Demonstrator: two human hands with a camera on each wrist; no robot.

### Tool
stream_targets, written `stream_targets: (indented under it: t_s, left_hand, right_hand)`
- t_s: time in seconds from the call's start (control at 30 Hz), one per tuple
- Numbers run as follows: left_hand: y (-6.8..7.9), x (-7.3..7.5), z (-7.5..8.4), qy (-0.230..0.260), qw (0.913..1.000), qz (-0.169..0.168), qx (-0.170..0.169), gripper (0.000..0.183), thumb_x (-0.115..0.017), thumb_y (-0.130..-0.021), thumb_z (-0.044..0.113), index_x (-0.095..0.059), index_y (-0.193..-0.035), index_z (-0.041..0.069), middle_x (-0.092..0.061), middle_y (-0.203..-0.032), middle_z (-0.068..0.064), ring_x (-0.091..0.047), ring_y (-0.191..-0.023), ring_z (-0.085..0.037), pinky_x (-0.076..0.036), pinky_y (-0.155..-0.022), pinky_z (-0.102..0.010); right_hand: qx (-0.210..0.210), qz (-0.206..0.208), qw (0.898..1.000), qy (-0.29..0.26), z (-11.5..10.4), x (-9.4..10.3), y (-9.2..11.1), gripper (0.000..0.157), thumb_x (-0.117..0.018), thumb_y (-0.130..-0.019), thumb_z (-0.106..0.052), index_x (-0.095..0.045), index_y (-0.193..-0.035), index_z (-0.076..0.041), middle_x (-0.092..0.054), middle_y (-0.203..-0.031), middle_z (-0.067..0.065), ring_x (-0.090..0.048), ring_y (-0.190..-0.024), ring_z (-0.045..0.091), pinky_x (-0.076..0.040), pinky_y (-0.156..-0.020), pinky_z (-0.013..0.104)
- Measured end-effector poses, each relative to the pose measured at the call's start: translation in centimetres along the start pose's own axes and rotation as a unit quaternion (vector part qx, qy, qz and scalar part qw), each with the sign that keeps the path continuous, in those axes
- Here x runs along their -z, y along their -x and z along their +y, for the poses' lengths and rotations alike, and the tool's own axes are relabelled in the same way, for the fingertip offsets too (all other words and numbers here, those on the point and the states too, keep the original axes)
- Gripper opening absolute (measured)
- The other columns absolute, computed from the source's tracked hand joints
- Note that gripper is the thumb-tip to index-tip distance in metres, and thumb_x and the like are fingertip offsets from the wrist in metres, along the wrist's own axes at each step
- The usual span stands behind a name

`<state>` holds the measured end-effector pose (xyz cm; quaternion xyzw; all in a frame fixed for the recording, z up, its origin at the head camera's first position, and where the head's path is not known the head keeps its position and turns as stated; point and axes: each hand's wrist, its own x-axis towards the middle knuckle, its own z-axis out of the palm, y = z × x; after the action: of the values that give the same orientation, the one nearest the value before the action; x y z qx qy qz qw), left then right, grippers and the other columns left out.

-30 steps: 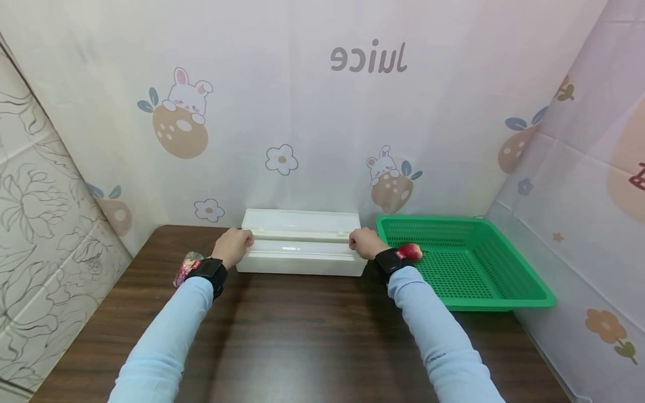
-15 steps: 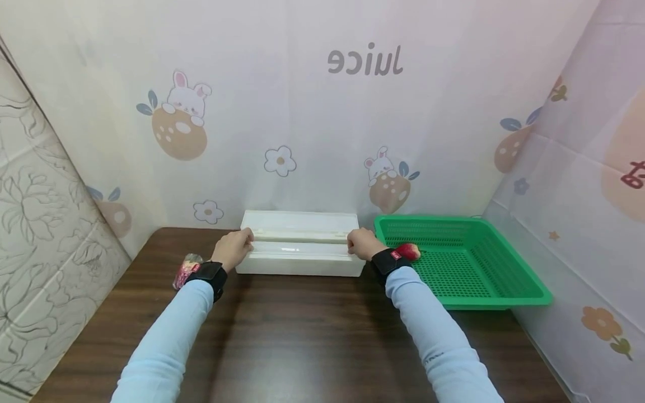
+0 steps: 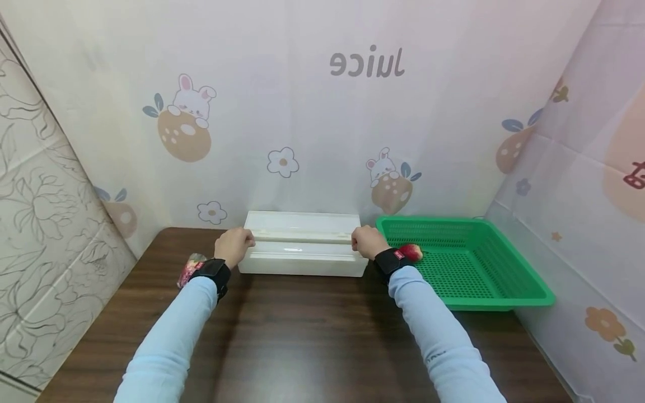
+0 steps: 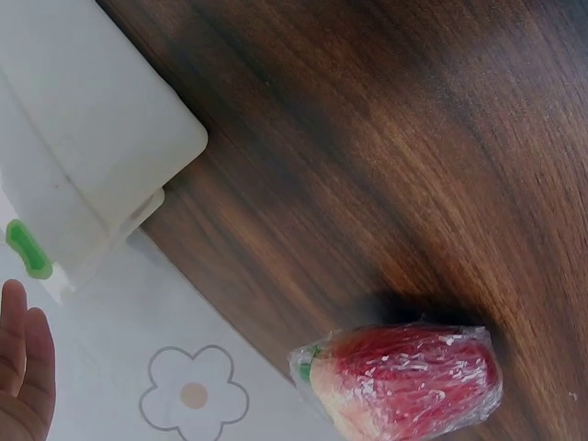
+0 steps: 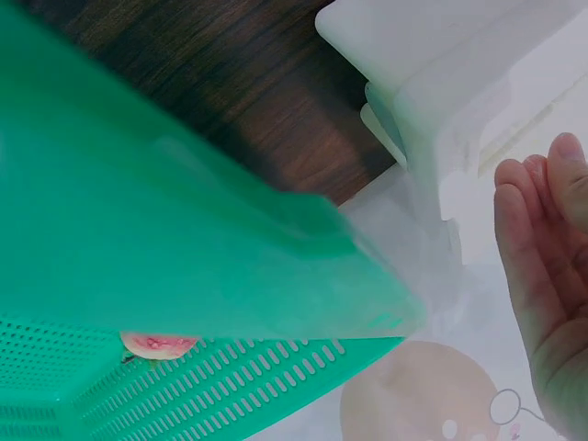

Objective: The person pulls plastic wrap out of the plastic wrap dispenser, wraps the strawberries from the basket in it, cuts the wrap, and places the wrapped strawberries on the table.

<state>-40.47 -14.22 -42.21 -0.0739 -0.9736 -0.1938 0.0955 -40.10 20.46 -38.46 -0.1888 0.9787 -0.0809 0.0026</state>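
Observation:
A long white box (image 3: 303,267), which looks like a cling film dispenser, stands against the back wall with its lid (image 3: 304,221) raised. At its left end my left hand (image 3: 234,246) has curled fingers, seemingly pinching the edge of clear film; the pinch itself is hidden. My right hand (image 3: 369,243) is level with it at the right end. Its thumb (image 5: 568,152) meets the fingertips in the right wrist view, and the film there is hard to make out. Left of my left wrist lies a red and cream fruit (image 4: 404,381) wrapped in clear film.
A green slotted basket (image 3: 524,299) stands right of the box, close by my right wrist. Inside it lies a red fruit (image 3: 412,252), partly hidden by my wrist. A green clip (image 4: 29,250) sits on the box's left end. The brown table (image 3: 302,341) extends toward me.
My hands keep nearly the same places at the two ends of the box. The view shifts slightly with the head; box, basket and fruits have not moved.

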Motion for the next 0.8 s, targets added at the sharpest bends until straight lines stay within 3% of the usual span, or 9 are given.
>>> stream_targets:
  t_s: [0.8]
  left_hand:
    - [-1.0, 3.6, 0.9, 0.006, 0.9998, 0.019, -0.007, 0.012, -0.062, -0.087, 0.018, -0.067, -0.086, 0.007, -0.067, -0.087, -0.012, -0.058, -0.072, -0.024, -0.045, -0.058, -0.036]
  right_hand:
    - [-0.019, 0.047, 0.998, 0.037, -0.1, 3.1, 0.0, 0.012, -0.057, -0.084, 0.0, -0.066, -0.08, -0.006, -0.066, -0.083, 0.01, -0.061, -0.078, 0.029, -0.05, -0.071, 0.042]
